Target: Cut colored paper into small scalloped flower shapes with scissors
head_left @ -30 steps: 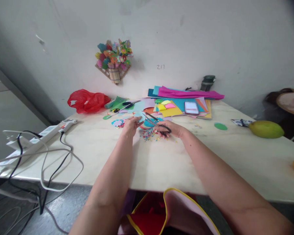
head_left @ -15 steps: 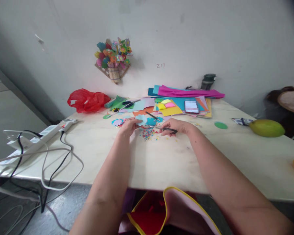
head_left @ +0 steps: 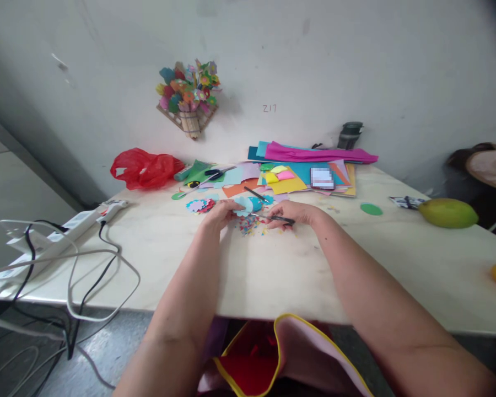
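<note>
Near the middle of the table, my left hand point(head_left: 223, 213) pinches a light blue paper piece point(head_left: 243, 206) with a scalloped edge. My right hand point(head_left: 286, 214) is closed on scissors point(head_left: 281, 219), whose blades point left and reach the edge of that paper. Small coloured paper scraps point(head_left: 250, 226) lie below the blades. A dark pen-like tool point(head_left: 254, 193) rests just behind the paper. Left of my left hand are cut flower shapes point(head_left: 199, 205) in lilac, red and blue.
Coloured sheets point(head_left: 291, 182) and a phone point(head_left: 322, 178) lie at the back, with a red bag point(head_left: 146, 168) and other scissors point(head_left: 215, 174) to their left. A power strip point(head_left: 72, 229) with cables is at left. A green fruit point(head_left: 448, 213) sits at right.
The light blue paper has turned slightly in my left hand and the scissor blades sit a little differently against it. The whole view has shifted slightly.
</note>
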Demonstrator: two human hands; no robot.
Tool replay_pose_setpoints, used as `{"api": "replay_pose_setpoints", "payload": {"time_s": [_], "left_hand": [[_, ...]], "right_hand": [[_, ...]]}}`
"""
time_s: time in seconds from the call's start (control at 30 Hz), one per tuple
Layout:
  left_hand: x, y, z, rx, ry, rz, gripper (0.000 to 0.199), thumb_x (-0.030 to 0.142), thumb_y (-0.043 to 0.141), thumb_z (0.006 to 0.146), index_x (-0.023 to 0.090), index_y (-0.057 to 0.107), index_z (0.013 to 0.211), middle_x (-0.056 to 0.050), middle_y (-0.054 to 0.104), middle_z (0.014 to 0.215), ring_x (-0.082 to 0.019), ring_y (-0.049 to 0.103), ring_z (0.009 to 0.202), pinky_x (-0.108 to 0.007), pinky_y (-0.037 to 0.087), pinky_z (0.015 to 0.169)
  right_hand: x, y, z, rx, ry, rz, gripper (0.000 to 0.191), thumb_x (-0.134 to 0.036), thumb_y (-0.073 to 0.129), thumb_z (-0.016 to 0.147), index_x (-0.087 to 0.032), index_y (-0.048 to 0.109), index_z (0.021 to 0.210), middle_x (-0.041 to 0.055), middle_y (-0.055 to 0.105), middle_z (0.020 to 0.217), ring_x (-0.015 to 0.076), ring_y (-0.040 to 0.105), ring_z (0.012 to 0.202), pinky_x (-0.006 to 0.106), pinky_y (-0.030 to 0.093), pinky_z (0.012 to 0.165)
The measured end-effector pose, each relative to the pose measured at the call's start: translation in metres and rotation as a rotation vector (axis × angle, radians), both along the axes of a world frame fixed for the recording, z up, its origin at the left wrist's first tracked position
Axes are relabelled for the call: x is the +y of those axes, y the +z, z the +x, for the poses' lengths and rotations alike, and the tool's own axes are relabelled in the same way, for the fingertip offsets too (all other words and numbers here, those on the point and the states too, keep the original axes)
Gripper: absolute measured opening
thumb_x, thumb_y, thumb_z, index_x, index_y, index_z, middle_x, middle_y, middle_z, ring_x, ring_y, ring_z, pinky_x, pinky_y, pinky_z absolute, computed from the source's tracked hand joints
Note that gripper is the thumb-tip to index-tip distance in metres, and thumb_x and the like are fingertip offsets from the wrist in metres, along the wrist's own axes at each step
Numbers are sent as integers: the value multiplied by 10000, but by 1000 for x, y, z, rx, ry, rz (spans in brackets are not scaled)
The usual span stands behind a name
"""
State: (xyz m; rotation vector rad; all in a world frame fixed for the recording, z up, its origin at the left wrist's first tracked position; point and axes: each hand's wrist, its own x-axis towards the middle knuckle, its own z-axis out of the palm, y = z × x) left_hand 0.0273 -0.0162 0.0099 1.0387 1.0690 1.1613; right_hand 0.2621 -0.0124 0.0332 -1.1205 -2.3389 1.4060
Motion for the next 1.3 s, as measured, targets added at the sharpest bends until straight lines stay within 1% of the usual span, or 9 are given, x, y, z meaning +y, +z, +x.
{"api": "replay_pose_setpoints", "payload": {"time_s": [0.1, 0.2, 0.33, 0.5, 0.73, 0.93, 1.13, 1.3], "left_hand": [[-1, 0, 2, -12, -5, -1, 69, 84, 662, 531, 120, 606, 548, -53, 622, 549, -141, 571, 465, -255, 476, 483], [-2, 0, 3, -40, -3, -14, 99, 66, 679, 508, 115, 601, 544, -55, 621, 555, -147, 576, 469, -263, 486, 479], [-2, 0, 4, -59, -11, -37, 139, 50, 692, 492, 125, 586, 539, -49, 621, 570, -163, 602, 518, -287, 524, 516], [-3, 1, 4, -15, -29, -83, 132, 50, 669, 525, 136, 605, 603, -75, 669, 646, -188, 636, 580, -307, 547, 564], [-5, 5, 6, -32, -42, -115, 147, 9, 640, 531, 123, 575, 598, -49, 647, 598, -151, 608, 496, -276, 549, 515], [-3, 4, 4, -30, -65, -118, 162, 15, 659, 512, 117, 564, 596, -35, 640, 596, -146, 617, 505, -262, 553, 516], [-1, 2, 2, -23, -101, -114, 163, 21, 652, 517, 125, 544, 580, -38, 649, 600, -150, 627, 525, -261, 553, 526], [1, -2, 0, -30, -126, -98, 175, 29, 662, 509, 129, 529, 561, -31, 639, 588, -148, 619, 505, -268, 554, 516]], "right_hand": [[1, -1, 0, -6, 11, 6, 458, -528, 769, 603, -140, 686, 833, -30, 543, 487, 76, 486, 417, 183, 358, 387], [1, -2, 0, -13, 22, 24, 466, -534, 759, 616, -135, 689, 846, -25, 551, 491, 79, 488, 420, 189, 360, 393], [1, -2, 0, -37, 32, 47, 479, -535, 749, 633, -125, 694, 874, -14, 566, 510, 73, 470, 412, 193, 343, 388], [1, -2, -1, -31, 49, 53, 471, -540, 746, 631, -132, 704, 862, -14, 551, 496, 80, 470, 417, 198, 337, 392], [1, -2, 0, -56, 42, 49, 471, -529, 737, 638, -123, 693, 872, -11, 563, 507, 78, 473, 428, 195, 342, 409], [-1, 2, -1, -66, 48, 54, 495, -536, 743, 618, -124, 702, 888, -22, 550, 509, 71, 447, 426, 201, 332, 421], [-4, 4, -2, -82, 49, 56, 453, -500, 749, 617, -129, 711, 875, -27, 539, 492, 69, 429, 408, 212, 324, 428], [-4, 4, -2, -93, 44, 59, 450, -480, 763, 603, -129, 709, 879, -33, 531, 491, 65, 426, 401, 207, 317, 419]]}}
